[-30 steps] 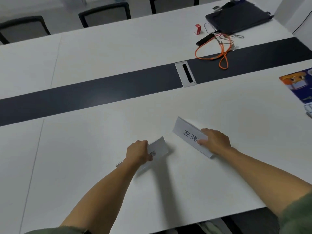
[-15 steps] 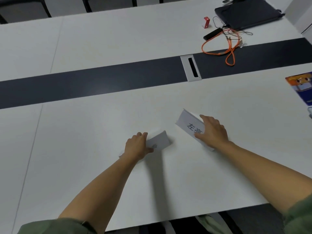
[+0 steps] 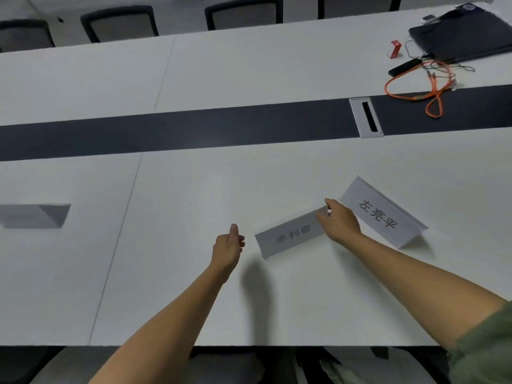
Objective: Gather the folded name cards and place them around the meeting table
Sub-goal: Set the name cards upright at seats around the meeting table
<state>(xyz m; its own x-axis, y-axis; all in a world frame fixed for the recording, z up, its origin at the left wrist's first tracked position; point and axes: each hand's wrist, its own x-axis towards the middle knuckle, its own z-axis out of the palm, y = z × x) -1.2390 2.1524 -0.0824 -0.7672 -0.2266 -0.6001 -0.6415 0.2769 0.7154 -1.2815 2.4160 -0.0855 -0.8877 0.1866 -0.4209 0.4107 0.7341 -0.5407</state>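
Pinching the upper-right end of the middle name card (image 3: pixel 291 236) with the right hand (image 3: pixel 342 221), centre-right of frame. Holding nothing in the left hand (image 3: pixel 228 245), thumb up, fingers loosely curled, just left of that card. Just right: second name card (image 3: pixel 383 214), tented on the white table (image 3: pixel 194 195). At far left edge: third name card (image 3: pixel 36 216).

Meeting table (image 3: pixel 194 300), white top with dark centre strip (image 3: pixel 194 131). Right hand (image 3: pixel 339 220) pinches the 3 o'clock end of the middle name card (image 3: pixel 288 236), whose print is blurred. Left hand (image 3: pixel 228 243), just beside that card at its 9 o'clock, has its thumb raised and fingers loosely curled, holding nothing. Tented name card reading 左亮平 (image 3: pixel 379 214) stands at the right hand's 3 o'clock. Far-left name card (image 3: pixel 36 216) stands well apart. Orange cable (image 3: pixel 415 87) and black laptop (image 3: pixel 465 37) lie at 1 o'clock.
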